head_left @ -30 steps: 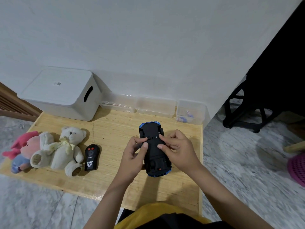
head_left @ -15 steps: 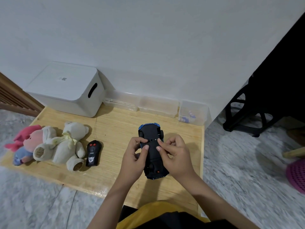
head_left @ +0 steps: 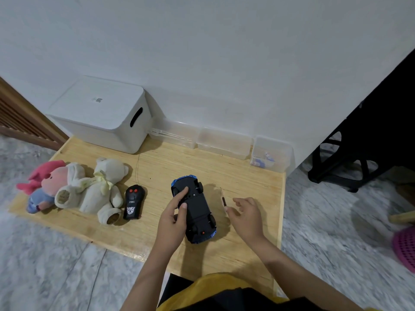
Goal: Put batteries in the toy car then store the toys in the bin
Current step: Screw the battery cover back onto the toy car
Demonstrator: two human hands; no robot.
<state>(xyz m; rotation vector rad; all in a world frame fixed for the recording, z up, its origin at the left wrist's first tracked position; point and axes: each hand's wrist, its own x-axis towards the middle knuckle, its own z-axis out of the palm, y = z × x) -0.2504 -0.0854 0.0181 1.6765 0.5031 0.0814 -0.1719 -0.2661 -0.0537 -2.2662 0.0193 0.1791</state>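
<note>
A blue toy car [head_left: 197, 212] lies upside down on the low wooden table [head_left: 157, 167], black underside up. My left hand [head_left: 174, 215] grips its left side, index finger and thumb resting on the underside. My right hand [head_left: 247, 215] hovers open just right of the car, fingers spread, beside a small screwdriver [head_left: 223, 199] lying on the table. A black remote control [head_left: 133, 204] lies left of the car. A cream teddy bear [head_left: 96, 189] and a pink plush toy [head_left: 42, 185] lie at the table's left end. The white bin [head_left: 101, 115] stands at the back left, lid on.
Clear plastic boxes [head_left: 222, 142] line the wall; the rightmost one [head_left: 270, 154] holds small items. A black stand [head_left: 350, 158] is on the floor to the right, and a pink basket [head_left: 405, 248] sits at the right edge. Marble floor surrounds the table.
My right hand has let go of the car and moved right toward the screwdriver. My left hand still holds the car, which now lies slightly turned.
</note>
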